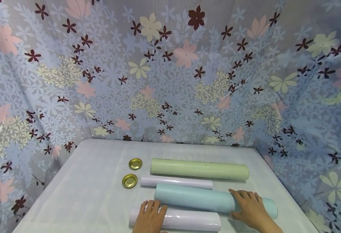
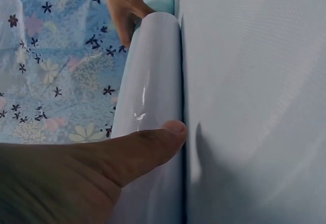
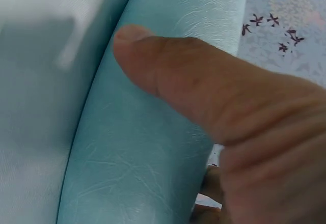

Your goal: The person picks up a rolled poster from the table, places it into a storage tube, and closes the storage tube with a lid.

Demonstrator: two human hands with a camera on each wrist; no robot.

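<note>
Four rolls, no more than three of them unheld, is not a count I give; several rolls lie side by side on the white table. My left hand (image 1: 150, 217) grips the nearest one, a glossy white roll (image 1: 192, 220), near its left part. In the left wrist view its thumb (image 2: 153, 150) lies across the roll, the fingers hidden behind. My right hand (image 1: 251, 208) holds a longer light blue roll (image 1: 195, 196) towards its right end, thumb on the near side and fingers over the far side. The right wrist view shows the thumb (image 3: 168, 61) against the roll's creased surface.
Behind the blue roll lie a thin white roll (image 1: 176, 182) and a pale green roll (image 1: 199, 170). Two shallow gold lids (image 1: 135, 164) sit to their left. A flowered curtain (image 1: 170, 81) surrounds the white table (image 1: 80, 181) at the back and sides.
</note>
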